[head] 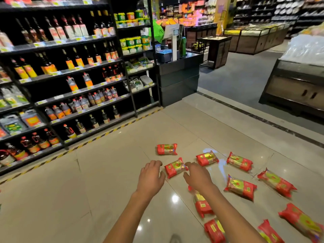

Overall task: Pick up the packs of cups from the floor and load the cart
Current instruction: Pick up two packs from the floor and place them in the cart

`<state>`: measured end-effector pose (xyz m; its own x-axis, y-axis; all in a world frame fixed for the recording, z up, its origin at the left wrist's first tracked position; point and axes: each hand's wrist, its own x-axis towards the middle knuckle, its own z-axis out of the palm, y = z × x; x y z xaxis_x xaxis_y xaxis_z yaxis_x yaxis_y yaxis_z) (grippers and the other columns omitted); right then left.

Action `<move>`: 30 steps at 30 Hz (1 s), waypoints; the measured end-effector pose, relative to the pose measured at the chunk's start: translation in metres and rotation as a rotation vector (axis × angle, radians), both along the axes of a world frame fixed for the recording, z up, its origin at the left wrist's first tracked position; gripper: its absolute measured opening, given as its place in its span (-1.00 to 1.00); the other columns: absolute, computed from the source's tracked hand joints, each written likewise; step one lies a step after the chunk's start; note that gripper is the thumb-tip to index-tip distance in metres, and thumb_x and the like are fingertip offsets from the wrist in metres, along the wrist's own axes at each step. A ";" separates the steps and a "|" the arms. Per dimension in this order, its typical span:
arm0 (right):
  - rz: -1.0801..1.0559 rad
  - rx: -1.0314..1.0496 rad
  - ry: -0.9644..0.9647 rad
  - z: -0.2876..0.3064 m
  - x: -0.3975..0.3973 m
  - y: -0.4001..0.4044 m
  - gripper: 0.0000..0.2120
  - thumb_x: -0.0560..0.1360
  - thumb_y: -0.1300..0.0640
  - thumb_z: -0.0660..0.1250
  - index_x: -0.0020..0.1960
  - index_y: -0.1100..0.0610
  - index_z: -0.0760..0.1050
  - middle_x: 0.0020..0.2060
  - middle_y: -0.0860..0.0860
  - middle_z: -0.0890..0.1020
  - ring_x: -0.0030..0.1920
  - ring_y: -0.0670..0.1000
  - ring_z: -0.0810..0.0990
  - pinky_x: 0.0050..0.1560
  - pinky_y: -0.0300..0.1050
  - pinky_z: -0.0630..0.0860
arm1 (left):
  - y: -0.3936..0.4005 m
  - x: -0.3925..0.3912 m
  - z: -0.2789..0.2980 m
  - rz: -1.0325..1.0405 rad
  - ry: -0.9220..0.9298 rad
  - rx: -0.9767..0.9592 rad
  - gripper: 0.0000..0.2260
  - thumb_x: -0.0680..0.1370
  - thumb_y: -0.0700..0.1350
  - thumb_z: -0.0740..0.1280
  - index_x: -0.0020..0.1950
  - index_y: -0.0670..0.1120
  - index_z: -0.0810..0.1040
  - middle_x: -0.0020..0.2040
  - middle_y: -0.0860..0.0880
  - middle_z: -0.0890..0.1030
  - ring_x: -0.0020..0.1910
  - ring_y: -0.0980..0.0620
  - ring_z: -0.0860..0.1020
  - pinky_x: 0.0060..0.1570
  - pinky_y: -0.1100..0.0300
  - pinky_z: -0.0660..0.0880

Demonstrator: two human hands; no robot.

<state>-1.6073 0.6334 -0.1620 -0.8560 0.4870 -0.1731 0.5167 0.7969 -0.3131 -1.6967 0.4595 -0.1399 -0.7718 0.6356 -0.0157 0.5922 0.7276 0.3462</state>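
Observation:
Several red and gold packs of cups lie scattered on the beige tiled floor. One pack (175,167) lies between my two hands. My left hand (151,176) hovers just left of it with relaxed, spread fingers and holds nothing. My right hand (197,175) is just right of the same pack, fingers loosely spread, empty too. Another pack (167,149) lies farther ahead, and two more packs (207,158) (239,161) lie to the right. A pack (202,202) is partly hidden under my right forearm. No cart is in view.
A tall shelf of bottles (61,81) runs along the left, edged by a yellow-black floor stripe. A dark counter with a scale (178,76) stands ahead. A wooden display bin (296,88) stands at right. More packs (277,183) lie right and near.

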 end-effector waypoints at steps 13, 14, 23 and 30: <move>-0.025 -0.098 0.027 0.012 -0.314 0.101 -0.66 0.59 0.00 0.20 0.29 0.08 0.53 0.19 0.10 0.62 0.20 0.20 0.58 0.12 -0.04 0.49 | 0.094 -0.320 -0.007 0.050 -0.026 -0.110 -0.63 0.62 -0.02 0.22 0.42 -0.05 0.41 0.34 -0.04 0.50 0.34 -0.07 0.45 0.27 0.08 0.36; -0.046 -0.104 0.008 0.006 -0.332 0.111 -0.65 0.58 -0.01 0.21 0.30 0.08 0.52 0.20 0.11 0.60 0.21 0.19 0.57 0.12 -0.05 0.48 | 0.102 -0.344 -0.011 0.036 -0.030 -0.117 -0.63 0.62 -0.02 0.22 0.43 -0.05 0.40 0.34 -0.04 0.50 0.34 -0.07 0.45 0.27 0.08 0.36; -0.375 -0.236 -0.029 -0.046 -0.482 0.166 -0.56 0.57 -0.05 0.25 0.40 0.08 0.44 0.22 0.12 0.56 0.21 0.17 0.57 0.15 0.02 0.50 | 0.198 -0.553 -0.044 -0.291 -0.009 -0.208 -0.62 0.63 0.00 0.24 0.43 -0.06 0.41 0.33 -0.05 0.51 0.33 -0.07 0.46 0.26 0.08 0.38; -0.677 -0.315 -0.023 -0.081 -0.533 0.217 -0.51 0.61 -0.06 0.22 0.47 0.13 0.35 0.30 0.16 0.52 0.28 0.20 0.53 0.23 0.01 0.48 | 0.309 -0.644 -0.066 -0.534 -0.053 -0.246 -0.64 0.62 -0.05 0.27 0.40 -0.11 0.44 0.32 -0.11 0.53 0.32 -0.13 0.48 0.27 0.05 0.38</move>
